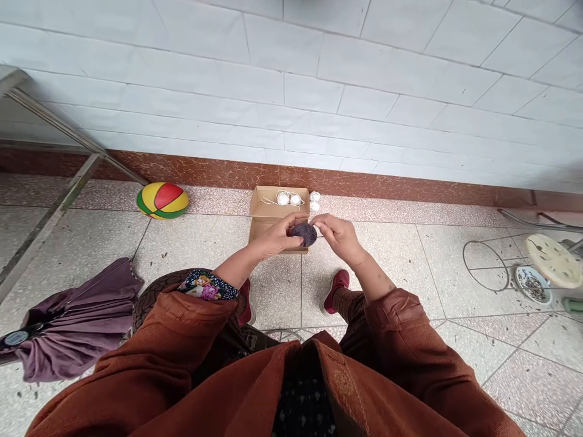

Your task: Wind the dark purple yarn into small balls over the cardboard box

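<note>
A dark purple-grey ball of yarn (304, 235) is held in my left hand (276, 237), thumb in front and fingers behind it. Just right of the ball, my right hand (337, 235) is closed with its fingertips pinching the dark yarn strand. Below and behind my hands an open cardboard box (264, 227) rests on the floor. On its raised lid part lie two small white yarn balls (289, 199) with loose ends. More white yarn (314, 200) sits on the floor against the box's right side.
A red, yellow and green ball (163, 201) lies by the wall at left, near a metal frame (68, 194). A folded purple umbrella (86, 321) is at lower left. At right stand a cream stool (553, 261), a bowl of seed husks (532, 285) and a wire ring (485, 266).
</note>
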The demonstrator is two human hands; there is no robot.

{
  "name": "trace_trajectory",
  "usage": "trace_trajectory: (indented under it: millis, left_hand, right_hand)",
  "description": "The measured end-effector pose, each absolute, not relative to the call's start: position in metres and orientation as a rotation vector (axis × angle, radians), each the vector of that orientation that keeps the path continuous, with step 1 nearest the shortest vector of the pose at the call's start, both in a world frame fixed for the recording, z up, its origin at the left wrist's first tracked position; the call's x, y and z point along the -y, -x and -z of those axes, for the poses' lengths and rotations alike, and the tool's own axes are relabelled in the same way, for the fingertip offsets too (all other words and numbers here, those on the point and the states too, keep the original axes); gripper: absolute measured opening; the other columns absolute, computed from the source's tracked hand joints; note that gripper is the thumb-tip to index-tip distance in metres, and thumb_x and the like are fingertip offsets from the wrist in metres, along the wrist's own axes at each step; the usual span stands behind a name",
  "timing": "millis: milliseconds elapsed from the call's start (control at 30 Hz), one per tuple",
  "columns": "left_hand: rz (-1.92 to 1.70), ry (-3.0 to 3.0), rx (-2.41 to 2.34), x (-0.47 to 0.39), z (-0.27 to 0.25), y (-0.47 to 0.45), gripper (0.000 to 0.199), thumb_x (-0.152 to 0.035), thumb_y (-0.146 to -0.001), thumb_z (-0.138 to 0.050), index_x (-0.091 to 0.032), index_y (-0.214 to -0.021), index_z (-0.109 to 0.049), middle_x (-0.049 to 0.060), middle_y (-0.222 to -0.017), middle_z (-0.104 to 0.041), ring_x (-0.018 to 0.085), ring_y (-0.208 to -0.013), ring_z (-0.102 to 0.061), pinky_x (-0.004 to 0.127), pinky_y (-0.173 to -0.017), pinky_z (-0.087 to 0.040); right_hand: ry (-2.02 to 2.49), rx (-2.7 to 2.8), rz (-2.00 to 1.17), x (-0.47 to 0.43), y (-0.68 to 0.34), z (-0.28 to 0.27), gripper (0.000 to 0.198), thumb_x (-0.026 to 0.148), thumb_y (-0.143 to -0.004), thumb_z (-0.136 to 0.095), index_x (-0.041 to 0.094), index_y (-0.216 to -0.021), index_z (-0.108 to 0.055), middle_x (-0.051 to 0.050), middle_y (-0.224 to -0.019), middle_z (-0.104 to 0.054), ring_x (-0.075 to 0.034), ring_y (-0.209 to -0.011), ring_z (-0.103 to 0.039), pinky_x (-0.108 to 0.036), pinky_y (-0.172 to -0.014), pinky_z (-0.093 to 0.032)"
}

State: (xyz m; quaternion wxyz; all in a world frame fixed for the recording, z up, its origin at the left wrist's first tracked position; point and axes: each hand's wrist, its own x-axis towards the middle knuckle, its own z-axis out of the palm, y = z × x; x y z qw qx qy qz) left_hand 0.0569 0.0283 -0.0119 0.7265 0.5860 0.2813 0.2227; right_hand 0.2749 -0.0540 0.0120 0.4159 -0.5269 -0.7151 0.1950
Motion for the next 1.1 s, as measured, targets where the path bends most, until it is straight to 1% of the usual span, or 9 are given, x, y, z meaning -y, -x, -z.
trace_trajectory:
  millis: [100, 167, 300, 400, 600, 700, 800, 967, 1100]
  left_hand:
    - [-0.430, -1.152, -0.453, -0.023, 0.008, -0.055, 0.089, -0.034, -0.079, -0.089, -0.034, -0.161, -0.055, 0.009, -0.136, -0.071, 0.024, -0.113, -0.070, 0.038, -0.095, -0.056]
    - [-0.440, -1.049, -0.402, -0.020, 0.006, -0.054, 0.086, -0.037, -0.082, -0.089, -0.037, -0.161, -0.055, 0.009, -0.138, -0.069, 0.022, -0.110, -0.070, 0.035, -0.090, -0.056]
    - [-0.489, -0.864, -0.396, -0.020, 0.005, -0.056, 0.056, -0.040, -0.082, -0.094, -0.026, -0.133, -0.076, 0.007, -0.120, -0.075, 0.016, -0.092, -0.068, 0.029, -0.080, -0.054]
    - [-0.577, -0.755, -0.436, -0.024, 0.008, -0.058, 0.050, -0.039, -0.078, -0.097, -0.022, -0.122, -0.078, 0.007, -0.115, -0.078, 0.016, -0.093, -0.069, 0.029, -0.082, -0.055]
    - [-0.679, -0.842, -0.621, -0.027, 0.005, -0.060, 0.042, -0.027, -0.075, -0.094, -0.021, -0.113, -0.079, 0.006, -0.107, -0.078, 0.017, -0.090, -0.068, 0.027, -0.079, -0.054]
    - [-0.658, -1.054, -0.735, -0.024, 0.002, -0.059, 0.043, -0.021, -0.073, -0.091, -0.020, -0.115, -0.080, 0.004, -0.100, -0.077, 0.018, -0.089, -0.066, 0.027, -0.079, -0.051]
    - [-0.594, -1.172, -0.703, -0.021, 0.001, -0.056, 0.046, -0.020, -0.073, -0.089, -0.022, -0.118, -0.080, 0.005, -0.106, -0.077, 0.020, -0.096, -0.067, 0.029, -0.084, -0.052]
    - [-0.436, -0.976, -0.454, -0.016, -0.004, -0.052, 0.074, -0.028, -0.076, -0.091, -0.033, -0.147, -0.068, 0.009, -0.128, -0.074, 0.022, -0.104, -0.071, 0.030, -0.081, -0.055]
    - [-0.496, -0.792, -0.448, -0.018, -0.007, -0.054, 0.059, -0.033, -0.077, -0.091, -0.026, -0.133, -0.076, 0.009, -0.118, -0.076, 0.018, -0.089, -0.069, 0.029, -0.074, -0.053]
  right_hand:
    - [1.406, 1.665, -0.564, 0.046, -0.276, -0.004, 0.039, 0.052, -0.113, -0.052, 0.026, -0.104, -0.079, -0.006, -0.102, -0.081, -0.021, -0.092, -0.075, -0.033, -0.087, -0.059]
    - [1.437, 1.621, -0.653, 0.043, -0.274, 0.004, 0.037, 0.051, -0.112, -0.052, 0.025, -0.101, -0.076, -0.005, -0.097, -0.079, -0.021, -0.087, -0.073, -0.032, -0.084, -0.058]
    - [1.575, 1.627, -0.756, 0.043, -0.269, 0.016, 0.028, 0.037, -0.110, -0.051, 0.025, -0.109, -0.076, -0.003, -0.092, -0.079, -0.021, -0.082, -0.071, -0.030, -0.077, -0.056]
    - [1.692, 1.782, -0.675, 0.050, -0.265, 0.020, 0.024, 0.030, -0.108, -0.056, 0.026, -0.119, -0.077, -0.004, -0.098, -0.082, -0.023, -0.085, -0.074, -0.030, -0.078, -0.055]
    - [1.343, 2.086, -0.604, 0.066, -0.259, 0.011, 0.024, 0.040, -0.114, -0.056, 0.026, -0.113, -0.075, -0.006, -0.100, -0.080, -0.021, -0.087, -0.074, -0.031, -0.082, -0.056]
    - [1.252, 1.985, -0.595, 0.063, -0.262, -0.001, 0.031, 0.045, -0.115, -0.053, 0.026, -0.109, -0.077, -0.007, -0.099, -0.078, -0.022, -0.092, -0.072, -0.035, -0.088, -0.058]
    - [1.324, 1.794, -0.550, 0.050, -0.267, -0.005, 0.031, 0.048, -0.112, -0.058, 0.026, -0.101, -0.077, -0.007, -0.096, -0.076, -0.024, -0.094, -0.070, -0.038, -0.091, -0.057]
    - [1.450, 1.541, -0.689, 0.034, -0.268, 0.017, 0.034, 0.050, -0.107, -0.062, 0.025, -0.088, -0.072, -0.004, -0.088, -0.072, -0.021, -0.087, -0.067, -0.034, -0.084, -0.056]
    - [1.548, 1.503, -0.826, 0.039, -0.264, 0.034, 0.026, 0.039, -0.106, -0.057, 0.023, -0.092, -0.071, -0.002, -0.085, -0.072, -0.020, -0.080, -0.065, -0.031, -0.078, -0.054]
